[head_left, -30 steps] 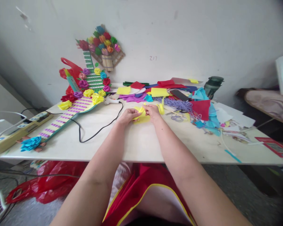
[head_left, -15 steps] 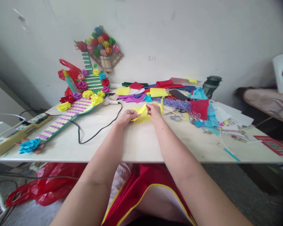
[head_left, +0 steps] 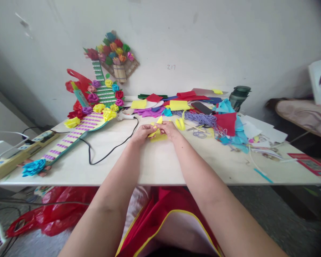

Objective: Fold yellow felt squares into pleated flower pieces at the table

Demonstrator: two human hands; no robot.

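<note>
Both hands meet over the middle of the table, closed on one strip of yellow crepe paper. My left hand grips its lower left end. My right hand pinches it on the other side, close against the left fingers. Part of the strip is hidden by the fingers. Below them a flat yellow paper sheet lies on the table. Just right of my right hand sits a curled yellow paper piece.
Scissors, purple shredded paper and coloured sheets lie beyond the hands. A glue gun trails a black cord to the left. Paper-flower decorations stand at the left. A dark bottle stands at the back right.
My right hand has come down and left, closer to my left hand. The strip is now bunched between the fingers, and the curled yellow piece shows more fully.
</note>
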